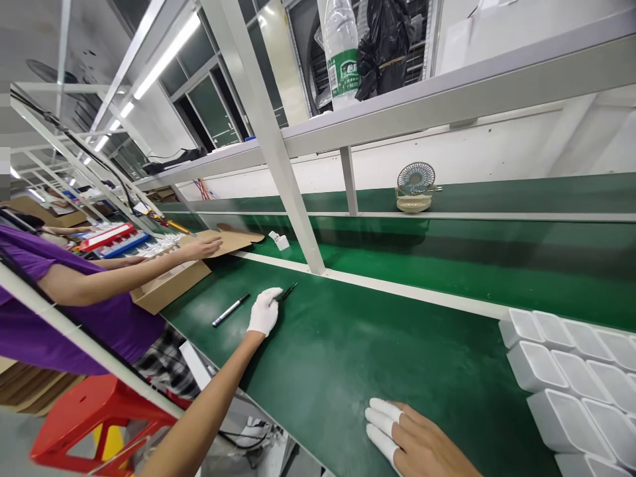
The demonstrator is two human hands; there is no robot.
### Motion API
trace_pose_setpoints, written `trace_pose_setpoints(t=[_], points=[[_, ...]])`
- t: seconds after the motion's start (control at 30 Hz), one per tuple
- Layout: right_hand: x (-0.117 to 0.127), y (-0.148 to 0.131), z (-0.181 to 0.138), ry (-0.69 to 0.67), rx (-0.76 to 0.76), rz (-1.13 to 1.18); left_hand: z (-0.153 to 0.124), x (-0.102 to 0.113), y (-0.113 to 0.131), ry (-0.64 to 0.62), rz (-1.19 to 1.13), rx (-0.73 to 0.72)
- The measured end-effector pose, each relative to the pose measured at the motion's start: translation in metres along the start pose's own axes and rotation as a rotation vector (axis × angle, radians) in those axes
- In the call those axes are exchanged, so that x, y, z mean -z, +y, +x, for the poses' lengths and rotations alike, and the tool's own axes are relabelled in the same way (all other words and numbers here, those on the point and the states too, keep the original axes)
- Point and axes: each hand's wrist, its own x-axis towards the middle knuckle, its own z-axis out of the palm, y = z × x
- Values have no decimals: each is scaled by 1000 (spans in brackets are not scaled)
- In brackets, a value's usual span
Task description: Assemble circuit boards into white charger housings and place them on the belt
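Observation:
My left hand (265,311), in a white glove, is over the green bench top (318,344) with its fingers closed on the end of black tweezers (288,291), whose thin tip points away to the right. A white marker pen (231,310) with a black cap lies just left of that hand. At the lower right, my right hand (417,437) has white covers on several fingertips. Its fingers are stretched out low over the bench, with nothing in them. Several rows of translucent white plastic boxes (536,368) stand to the right of it.
A person in a purple shirt (94,298) works at the left beside a cardboard box (171,286). A white frame post (283,152) rises from the bench's far side. Beyond are a small fan (416,187) and a shelf with a plastic bottle (342,56). A red stool (94,421) stands below.

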Motion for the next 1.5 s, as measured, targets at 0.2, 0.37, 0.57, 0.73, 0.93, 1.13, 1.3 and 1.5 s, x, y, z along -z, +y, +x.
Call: trace_pose_setpoints(t=[0.2, 0.37, 0.57, 0.73, 0.93, 1.13, 1.3, 1.5], points=[[3, 5, 4, -65, 53, -16, -5, -9, 10, -87, 0, -99], [-22, 0, -11, -34, -17, 55, -7, -8, 10, -98, 34, -101], [-62, -11, -31, 135, -138, 71, -8, -8, 13, -117, 60, -87], [-30, -1, -15, 19, -56, 57, -7, -8, 13, -119, 53, -84], [-13, 1, -3, 26, -34, 50, -8, -10, 13, -87, 42, -87], [-4, -2, 1, -33, -21, 0, -5, -3, 16, 2, 2, -135], [-7, -6, 1, 41, -55, -14, -11, 7, 49, 105, -88, -245], [-18, -10, -8, 20, -43, -24, -27, -16, 153, -3, -331, -534]])
